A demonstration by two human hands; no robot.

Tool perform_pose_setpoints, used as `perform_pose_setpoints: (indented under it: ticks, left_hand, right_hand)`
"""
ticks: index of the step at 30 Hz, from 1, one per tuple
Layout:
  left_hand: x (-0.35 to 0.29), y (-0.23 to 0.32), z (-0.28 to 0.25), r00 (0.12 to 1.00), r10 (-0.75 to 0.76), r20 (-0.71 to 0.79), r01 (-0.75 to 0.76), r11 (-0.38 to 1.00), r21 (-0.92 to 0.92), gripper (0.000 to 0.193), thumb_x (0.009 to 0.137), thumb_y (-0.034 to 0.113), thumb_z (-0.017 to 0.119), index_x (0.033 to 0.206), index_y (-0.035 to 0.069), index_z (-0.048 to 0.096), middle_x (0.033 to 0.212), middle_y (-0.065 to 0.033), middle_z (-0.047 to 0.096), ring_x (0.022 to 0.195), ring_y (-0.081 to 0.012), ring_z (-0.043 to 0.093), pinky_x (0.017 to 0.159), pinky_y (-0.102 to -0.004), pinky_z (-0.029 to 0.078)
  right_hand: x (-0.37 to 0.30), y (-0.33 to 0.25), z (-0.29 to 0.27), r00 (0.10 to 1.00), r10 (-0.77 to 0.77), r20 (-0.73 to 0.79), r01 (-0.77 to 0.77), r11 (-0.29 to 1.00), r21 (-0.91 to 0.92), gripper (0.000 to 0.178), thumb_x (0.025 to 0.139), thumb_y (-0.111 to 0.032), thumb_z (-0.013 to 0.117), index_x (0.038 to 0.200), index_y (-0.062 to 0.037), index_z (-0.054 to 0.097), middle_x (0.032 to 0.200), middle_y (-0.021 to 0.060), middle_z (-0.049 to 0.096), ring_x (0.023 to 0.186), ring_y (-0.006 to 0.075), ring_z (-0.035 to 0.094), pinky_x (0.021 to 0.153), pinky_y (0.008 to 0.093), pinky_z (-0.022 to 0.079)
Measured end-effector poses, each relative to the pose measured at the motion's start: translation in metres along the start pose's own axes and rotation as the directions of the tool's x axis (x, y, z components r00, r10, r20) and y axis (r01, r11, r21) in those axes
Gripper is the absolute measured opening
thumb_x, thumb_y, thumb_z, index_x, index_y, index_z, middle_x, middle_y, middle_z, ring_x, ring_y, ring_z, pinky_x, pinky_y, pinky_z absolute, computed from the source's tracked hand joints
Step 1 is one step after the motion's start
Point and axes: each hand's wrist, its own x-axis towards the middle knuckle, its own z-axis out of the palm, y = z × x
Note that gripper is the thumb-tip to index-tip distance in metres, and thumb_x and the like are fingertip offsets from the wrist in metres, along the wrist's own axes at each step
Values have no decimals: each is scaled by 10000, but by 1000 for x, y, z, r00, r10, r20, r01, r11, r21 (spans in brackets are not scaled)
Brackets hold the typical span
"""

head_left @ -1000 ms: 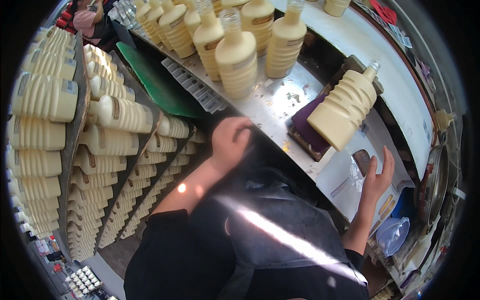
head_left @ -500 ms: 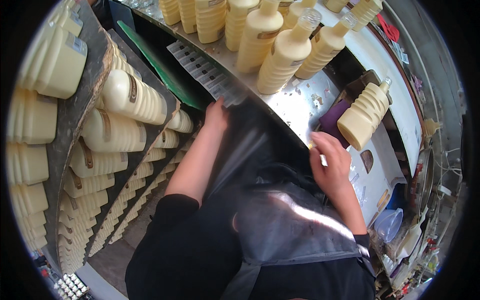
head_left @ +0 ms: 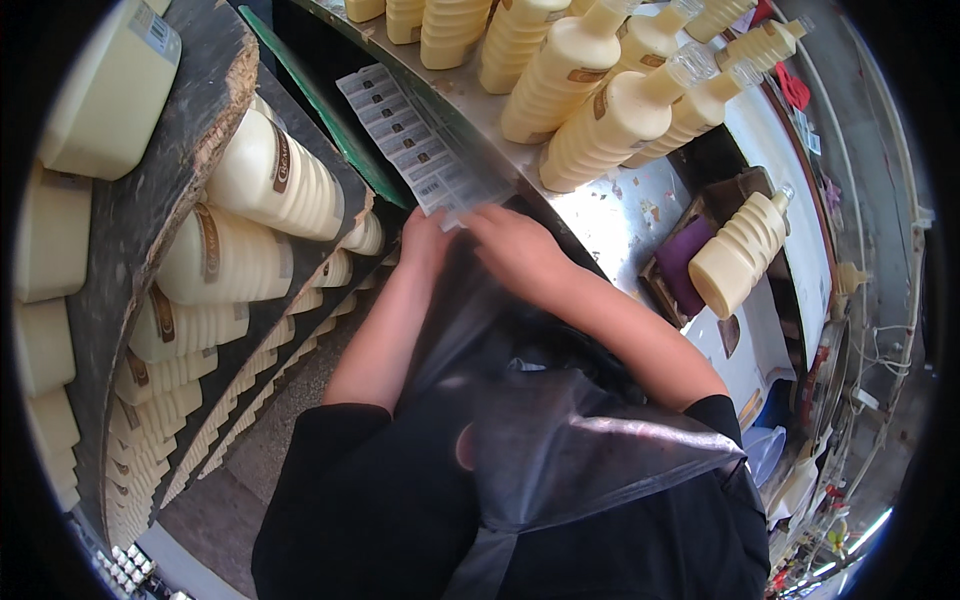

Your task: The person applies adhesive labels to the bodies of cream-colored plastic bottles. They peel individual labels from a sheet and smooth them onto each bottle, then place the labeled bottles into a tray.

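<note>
My left hand (head_left: 425, 238) grips the near end of a long sheet of small dark-and-white labels (head_left: 405, 135) in front of my lap. My right hand (head_left: 512, 245) is at the sheet's near right corner, its fingers bent and pinched against the edge; whether a label is between them I cannot make out. To the right, a ribbed cream bottle (head_left: 738, 262) with a clear neck lies tilted beside a purple pad (head_left: 674, 252). Several more cream bottles (head_left: 605, 125) stand on the metal bench (head_left: 605, 215) beyond my hands.
At my left, dark shelf boards (head_left: 150, 215) with rough edges carry rows of cream bottles (head_left: 275, 180) lying on their sides. A green panel (head_left: 320, 110) leans behind the label sheet. A pale blue clear cup (head_left: 765, 452) and cables (head_left: 880, 340) are at the far right.
My right hand has swung left from beside the tilted bottle to the label sheet. My left hand keeps its hold on the sheet. The whole view has shifted slightly.
</note>
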Motion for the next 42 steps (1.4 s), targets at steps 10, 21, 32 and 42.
perform_pose_setpoints:
  ticks: [10,21,32,42]
  left_hand:
    - [-24,8,-2,987,-110,116,128,977,-168,384,1013,221,548,1376,97,532,1348,-84,602,1243,-273,571,1047,-458,467]
    - [-28,8,11,988,-131,78,152,878,-454,518,1087,444,345,1485,125,432,1493,-95,510,1385,-310,457,1171,-515,337]
    - [-16,0,-3,990,-124,67,140,900,-412,419,1030,180,523,1432,70,469,1396,-120,574,1276,-296,561,1098,-485,451]
    - [-8,-4,-8,997,-75,23,78,939,-334,506,946,-27,549,1439,34,450,1395,-153,566,1261,-344,574,1078,-510,488]
  right_hand:
    - [46,26,77,990,-52,-131,29,985,-172,358,883,-129,608,1217,-2,585,1163,216,653,1056,389,650,883,467,536]
    - [51,45,62,972,228,-61,-234,965,-121,125,915,-106,534,987,-64,628,859,187,700,763,402,686,672,500,554]
    - [47,56,63,1000,-10,19,13,981,-194,367,797,-73,639,1159,-12,624,1046,185,676,880,371,695,752,444,579]
    - [35,67,72,997,28,72,5,909,-416,92,785,-54,619,852,-47,681,874,147,673,808,339,702,727,418,587]
